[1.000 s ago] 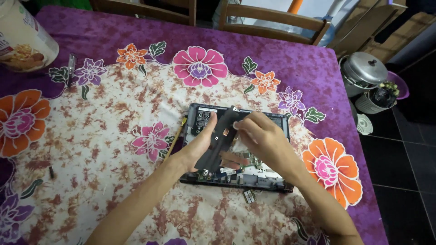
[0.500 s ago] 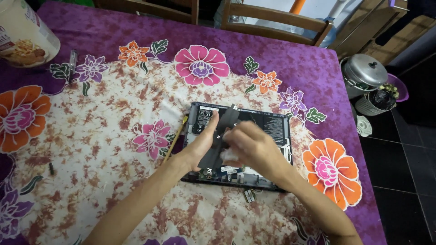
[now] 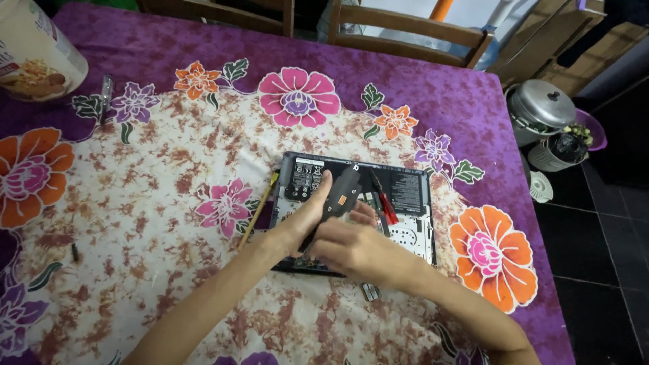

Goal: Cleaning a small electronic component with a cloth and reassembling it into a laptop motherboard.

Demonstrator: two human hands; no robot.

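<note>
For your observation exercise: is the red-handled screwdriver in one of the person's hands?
No: the screwdriver lies on the opened laptop, while both hands grip a black part.

tin [image 3: 37, 51] far left | chairs [image 3: 405, 30] behind table | pot [image 3: 541, 108] on floor right

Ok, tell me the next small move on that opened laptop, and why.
Probably lift the long black part clear of the opened laptop: the left hand and right hand both hold it tilted above the base, and a red-handled screwdriver lies beside it.
</note>
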